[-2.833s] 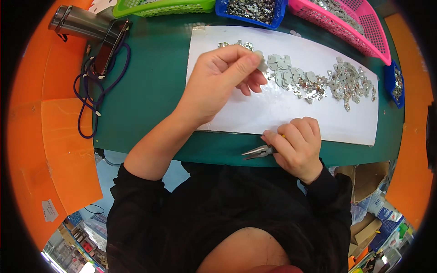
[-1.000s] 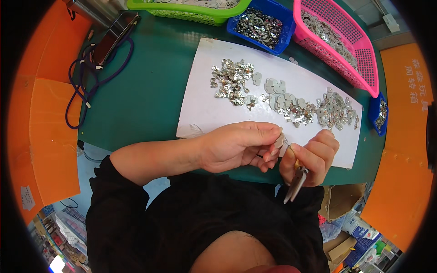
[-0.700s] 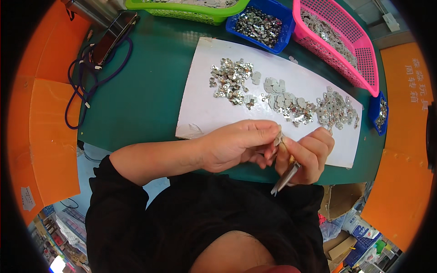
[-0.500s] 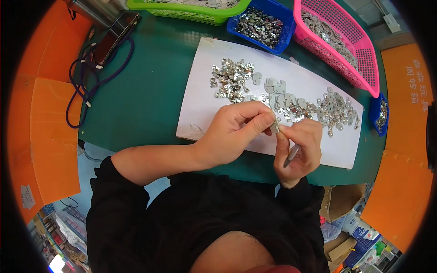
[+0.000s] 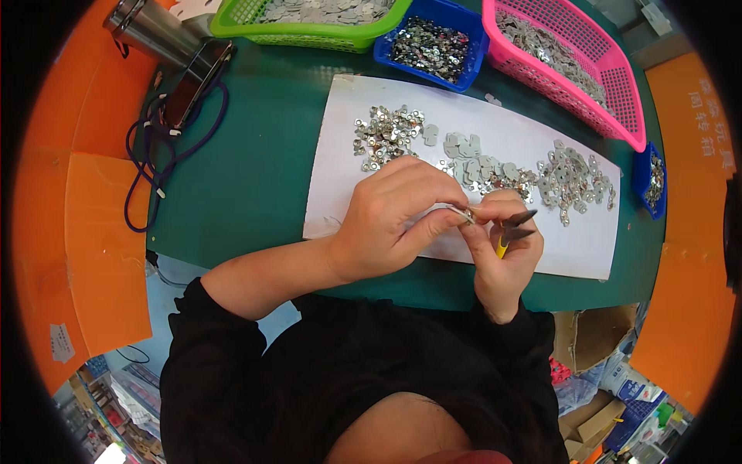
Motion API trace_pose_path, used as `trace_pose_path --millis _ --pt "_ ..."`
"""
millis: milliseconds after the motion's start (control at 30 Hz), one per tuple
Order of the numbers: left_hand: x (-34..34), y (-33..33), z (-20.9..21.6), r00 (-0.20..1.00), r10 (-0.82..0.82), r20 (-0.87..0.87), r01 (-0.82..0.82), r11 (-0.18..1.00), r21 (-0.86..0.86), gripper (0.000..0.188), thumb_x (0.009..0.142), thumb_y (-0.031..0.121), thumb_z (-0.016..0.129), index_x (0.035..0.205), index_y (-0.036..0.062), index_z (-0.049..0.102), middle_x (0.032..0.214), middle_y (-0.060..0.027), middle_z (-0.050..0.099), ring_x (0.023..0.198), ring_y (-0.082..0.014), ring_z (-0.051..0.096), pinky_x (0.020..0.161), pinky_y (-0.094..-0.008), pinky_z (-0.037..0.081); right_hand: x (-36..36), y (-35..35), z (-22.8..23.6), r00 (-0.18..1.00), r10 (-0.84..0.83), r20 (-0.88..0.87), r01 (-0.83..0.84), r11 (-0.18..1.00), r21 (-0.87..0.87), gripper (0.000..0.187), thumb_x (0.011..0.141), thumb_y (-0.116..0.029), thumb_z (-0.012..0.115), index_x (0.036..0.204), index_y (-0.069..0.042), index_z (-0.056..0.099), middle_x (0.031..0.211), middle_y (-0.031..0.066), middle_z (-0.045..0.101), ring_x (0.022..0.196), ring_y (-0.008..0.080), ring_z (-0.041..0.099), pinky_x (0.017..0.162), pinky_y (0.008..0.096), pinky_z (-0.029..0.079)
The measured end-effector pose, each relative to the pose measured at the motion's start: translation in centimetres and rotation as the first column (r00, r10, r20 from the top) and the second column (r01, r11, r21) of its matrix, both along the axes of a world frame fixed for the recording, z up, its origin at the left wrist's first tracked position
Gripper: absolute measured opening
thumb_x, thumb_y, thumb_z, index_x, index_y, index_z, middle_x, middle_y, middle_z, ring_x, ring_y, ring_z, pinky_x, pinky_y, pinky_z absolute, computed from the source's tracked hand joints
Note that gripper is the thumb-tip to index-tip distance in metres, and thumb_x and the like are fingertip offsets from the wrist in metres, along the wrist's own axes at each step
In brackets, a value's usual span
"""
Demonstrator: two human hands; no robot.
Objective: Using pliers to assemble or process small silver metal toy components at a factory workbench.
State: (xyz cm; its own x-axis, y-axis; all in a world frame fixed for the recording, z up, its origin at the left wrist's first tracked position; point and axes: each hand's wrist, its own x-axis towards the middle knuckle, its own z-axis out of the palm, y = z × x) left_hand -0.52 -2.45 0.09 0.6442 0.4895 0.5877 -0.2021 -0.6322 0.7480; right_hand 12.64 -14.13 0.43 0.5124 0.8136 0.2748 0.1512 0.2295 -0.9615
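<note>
My left hand pinches a small flat pale piece between thumb and fingertips. The thumb and forefinger of my right hand meet the same piece from the other side, partly hiding it. Tucked in the right hand is a two-jawed tool with dark pointed jaws spread apart and a yellow handle; it looks like small pliers. Both hands are above a white board. Beyond them lie a pile of shiny metal pieces, flat grey pieces and a pile of grey pieces with metal parts.
At the back stand a green basket, a blue tray and a pink basket, all holding small pieces. A smaller blue tray sits far right. A phone with a purple cord is at left, near a metal cup.
The right hand has turned, so the tool's jaws now point up and right and its yellow handle shows. The piece has been tilted between the fingertips. The whole view has shifted slightly.
</note>
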Motion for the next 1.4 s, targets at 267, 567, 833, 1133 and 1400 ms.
trace_pose_path --millis 267,567,833,1133,1400 --pt "-0.7 0.0 0.6 1.0 -0.007 0.021 0.005 0.995 0.099 0.017 0.094 0.016 0.062 0.097 0.0008 0.068 0.093 -0.0109 0.071 0.086 -0.0282 0.066 0.079 -0.036 0.051 1.2 -0.2 1.5 0.791 -0.125 0.599 0.011 0.982 0.19 0.024 0.071 0.001 0.076 0.092 -0.005 0.066 0.084 0.0078 0.056 0.077 0.0235 0.051 0.07 0.0315 0.041" --pt "-0.5 -0.3 0.2 0.993 0.083 0.082 -0.085 0.996 0.021 0.01 0.085 0.005 0.067 0.093 0.0005 0.07 0.086 -0.0088 0.072 0.079 -0.0265 0.066 0.074 -0.034 0.051 2.8 -1.0 1.9 0.447 -0.122 0.886 0.177 0.983 0.046 0.045 0.056 -0.014 0.079 0.1 -0.015 0.071 0.083 0.0015 0.057 0.078 0.0223 0.055 0.071 0.0358 0.041" --pt "-0.5 -0.4 0.0 0.993 0.102 0.053 -0.105 0.993 0.049 0.011 0.088 0.005 0.063 0.095 -0.0022 0.068 0.09 -0.012 0.071 0.083 -0.0275 0.067 0.076 -0.0354 0.052 2.5 -1.1 1.8 0.396 -0.124 0.91 0.225 0.974 0.035 0.046 0.059 -0.018 0.08 0.104 -0.015 0.071 0.082 0.0 0.056 0.075 0.0208 0.054 0.066 0.0348 0.04" --pt "-0.5 0.2 0.5 0.994 0.108 0.01 -0.108 0.973 0.205 0.018 0.09 0.012 0.064 0.1 -0.0027 0.07 0.096 -0.0128 0.072 0.092 -0.0299 0.069 0.084 -0.0371 0.052 3.3 -1.5 3.1 0.319 -0.047 0.947 0.211 0.977 -0.023 0.042 0.062 -0.017 0.081 0.103 -0.013 0.071 0.078 0.0011 0.057 0.07 0.0206 0.054 0.062 0.0337 0.042" --pt "-0.6 0.3 1.0 0.995 0.006 -0.099 0.009 0.988 0.152 0.014 0.09 0.008 0.063 0.098 -0.0019 0.07 0.095 -0.013 0.073 0.093 -0.0305 0.069 0.083 -0.0381 0.053 3.6 -1.8 4.6 0.437 0.168 0.884 0.122 0.962 -0.243 0.029 0.067 -0.016 0.082 0.093 -0.009 0.07 0.072 0.0044 0.059 0.064 0.0233 0.055 0.056 0.0339 0.042"
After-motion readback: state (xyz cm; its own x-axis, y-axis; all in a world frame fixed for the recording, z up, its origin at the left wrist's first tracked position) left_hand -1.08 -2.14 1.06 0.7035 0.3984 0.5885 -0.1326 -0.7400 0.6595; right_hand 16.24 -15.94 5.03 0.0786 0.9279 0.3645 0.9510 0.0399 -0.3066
